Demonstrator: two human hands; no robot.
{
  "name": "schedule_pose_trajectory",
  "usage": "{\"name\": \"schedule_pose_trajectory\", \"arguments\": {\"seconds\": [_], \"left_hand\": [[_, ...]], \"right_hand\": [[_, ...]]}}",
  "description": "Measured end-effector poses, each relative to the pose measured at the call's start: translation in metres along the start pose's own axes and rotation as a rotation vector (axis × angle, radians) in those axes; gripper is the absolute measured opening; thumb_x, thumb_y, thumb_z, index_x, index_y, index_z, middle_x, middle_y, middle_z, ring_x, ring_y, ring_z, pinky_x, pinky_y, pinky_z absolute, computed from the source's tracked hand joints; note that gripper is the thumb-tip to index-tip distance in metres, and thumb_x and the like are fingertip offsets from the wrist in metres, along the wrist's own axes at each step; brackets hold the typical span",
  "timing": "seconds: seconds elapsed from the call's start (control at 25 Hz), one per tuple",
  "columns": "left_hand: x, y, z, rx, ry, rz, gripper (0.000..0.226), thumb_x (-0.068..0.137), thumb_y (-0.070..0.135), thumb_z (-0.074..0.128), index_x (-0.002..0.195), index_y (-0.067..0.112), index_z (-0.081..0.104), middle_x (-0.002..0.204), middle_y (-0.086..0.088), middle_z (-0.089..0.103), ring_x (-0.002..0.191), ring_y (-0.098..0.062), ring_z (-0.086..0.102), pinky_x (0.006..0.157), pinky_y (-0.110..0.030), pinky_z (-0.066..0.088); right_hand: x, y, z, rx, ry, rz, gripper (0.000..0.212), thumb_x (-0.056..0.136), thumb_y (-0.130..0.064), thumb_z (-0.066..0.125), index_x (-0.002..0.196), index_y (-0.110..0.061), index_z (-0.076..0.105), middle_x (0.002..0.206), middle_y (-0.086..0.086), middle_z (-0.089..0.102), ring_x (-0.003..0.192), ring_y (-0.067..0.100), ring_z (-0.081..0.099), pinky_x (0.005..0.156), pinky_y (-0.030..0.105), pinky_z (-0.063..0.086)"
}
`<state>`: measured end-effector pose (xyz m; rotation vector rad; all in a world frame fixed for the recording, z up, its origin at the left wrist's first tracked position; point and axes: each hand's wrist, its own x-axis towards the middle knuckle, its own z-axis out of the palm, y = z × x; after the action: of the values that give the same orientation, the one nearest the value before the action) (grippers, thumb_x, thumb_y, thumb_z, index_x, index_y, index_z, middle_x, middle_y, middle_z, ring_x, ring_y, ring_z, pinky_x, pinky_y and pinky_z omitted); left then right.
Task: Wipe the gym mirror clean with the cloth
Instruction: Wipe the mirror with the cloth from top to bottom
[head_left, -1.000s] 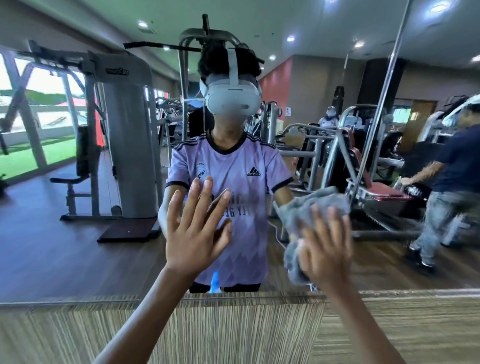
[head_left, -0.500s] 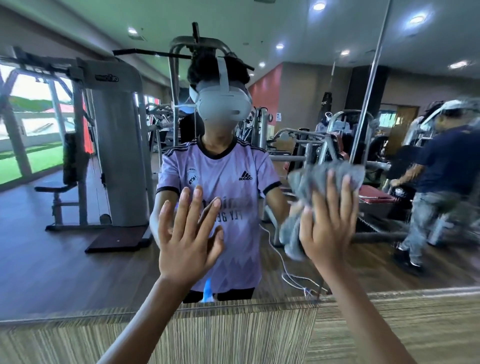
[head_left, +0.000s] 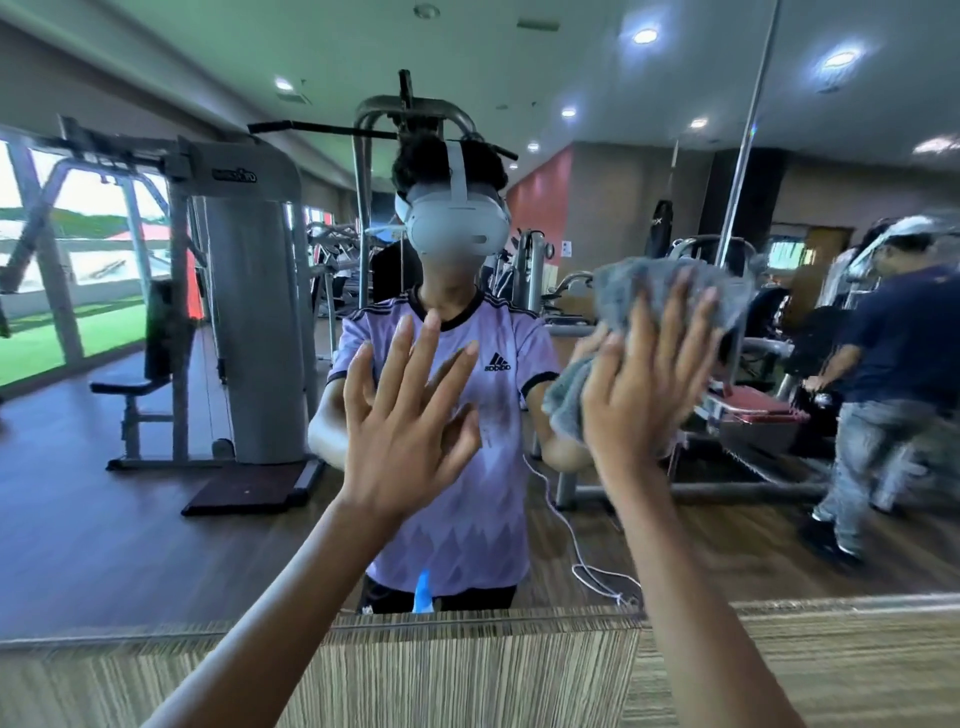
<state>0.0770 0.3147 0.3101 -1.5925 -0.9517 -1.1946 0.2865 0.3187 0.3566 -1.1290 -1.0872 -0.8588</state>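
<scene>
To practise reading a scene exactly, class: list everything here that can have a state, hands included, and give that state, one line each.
left hand, open, fingers spread, flat on the mirror.
right hand, open, straight fingers pressing the cloth to the mirror.
cloth, bunched, pinned under the right hand.
mirror, upright, faint speckles beside the left hand.
spray bottle, only its blue top shows, reflected.
ceiling lights, on.

Fuzzy grey cloth (head_left: 649, 283) on smooth, glossy glass mirror (head_left: 104, 519) (matt wood-grain panel (head_left: 467, 675) below)
</scene>
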Motion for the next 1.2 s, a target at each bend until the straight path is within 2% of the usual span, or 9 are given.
{"name": "schedule_pose_trajectory", "arguments": {"seconds": [0.16,0.4,0.44,0.56,0.64,0.76,0.88,1.08,1.2], "left_hand": [[0.023,-0.006,0.003,0.027,0.032,0.03,0.053,0.099,0.041,0.048,0.148,0.021,0.046,0.157,-0.016,0.035,0.148,-0.03,0.031,0.118,-0.053,0.017],[0.02,-0.001,0.009,0.063,0.063,0.014,0.057,0.098,0.041,0.051,0.149,0.018,0.044,0.157,-0.016,0.035,0.147,-0.031,0.032,0.116,-0.057,0.025],[0.019,-0.002,0.008,0.059,0.068,0.011,0.057,0.098,0.042,0.05,0.149,0.017,0.045,0.157,-0.015,0.035,0.147,-0.03,0.032,0.117,-0.057,0.025],[0.017,-0.008,0.007,0.048,0.077,0.03,0.057,0.099,0.043,0.047,0.149,0.016,0.045,0.157,-0.015,0.036,0.147,-0.03,0.033,0.118,-0.055,0.024],[0.016,-0.006,0.008,0.049,0.075,0.024,0.057,0.098,0.041,0.049,0.149,0.015,0.045,0.157,-0.015,0.036,0.147,-0.03,0.032,0.118,-0.055,0.024],[0.017,-0.001,0.01,0.086,0.08,0.009,0.059,0.097,0.04,0.051,0.149,0.013,0.044,0.157,-0.016,0.035,0.147,-0.032,0.031,0.118,-0.057,0.025],[0.016,-0.003,0.009,0.057,0.089,0.012,0.058,0.097,0.039,0.052,0.149,0.015,0.044,0.157,-0.015,0.036,0.147,-0.031,0.032,0.119,-0.055,0.023],[0.014,-0.009,0.007,0.069,0.082,0.021,0.056,0.097,0.039,0.05,0.149,0.019,0.044,0.158,-0.013,0.036,0.147,-0.029,0.031,0.12,-0.052,0.02],[0.018,-0.005,0.008,0.088,0.08,0.01,0.056,0.097,0.037,0.049,0.149,0.017,0.045,0.157,-0.014,0.036,0.147,-0.03,0.033,0.12,-0.054,0.018]], "right_hand": [[-0.069,0.039,-0.02,-0.094,-0.224,-0.575,0.055,0.097,-0.025,0.041,0.151,-0.02,0.031,0.16,0.002,0.024,0.15,0.029,0.021,0.121,0.052,0.018],[0.005,-0.003,0.0,-0.024,0.019,0.027,0.05,0.098,-0.023,0.038,0.148,-0.015,0.04,0.158,0.01,0.032,0.147,0.034,0.026,0.121,0.052,0.015],[0.001,-0.018,0.002,-0.005,-0.024,-0.055,0.051,0.098,-0.023,0.038,0.149,-0.016,0.04,0.158,0.01,0.031,0.147,0.034,0.025,0.121,0.052,0.015],[-0.054,0.011,-0.01,-0.059,-0.236,-0.683,0.052,0.1,-0.026,0.036,0.151,-0.019,0.035,0.16,0.007,0.029,0.149,0.031,0.023,0.12,0.054,0.019],[-0.06,0.058,-0.023,-0.139,-0.28,-0.854,0.055,0.101,-0.029,0.03,0.155,-0.022,0.026,0.164,0.003,0.019,0.151,0.027,0.018,0.119,0.055,0.02],[-0.01,0.06,-0.017,-0.113,-0.171,-0.492,0.054,0.104,-0.03,0.026,0.157,-0.021,0.019,0.163,0.007,0.02,0.15,0.031,0.018,0.12,0.056,0.016],[0.022,-0.015,0.002,0.0,-0.042,-0.111,0.052,0.103,-0.03,0.031,0.151,-0.013,0.035,0.159,0.014,0.028,0.148,0.035,0.02,0.122,0.053,0.01],[-0.022,0.024,-0.011,-0.12,-0.242,-0.778,0.057,0.102,-0.025,0.039,0.156,-0.023,0.02,0.161,0.005,0.02,0.151,0.027,0.013,0.12,0.055,0.016],[0.031,0.048,-0.015,-0.137,-0.174,-0.42,0.053,0.106,-0.031,0.029,0.156,-0.017,0.023,0.162,0.012,0.021,0.15,0.031,0.015,0.122,0.054,0.01]]}}
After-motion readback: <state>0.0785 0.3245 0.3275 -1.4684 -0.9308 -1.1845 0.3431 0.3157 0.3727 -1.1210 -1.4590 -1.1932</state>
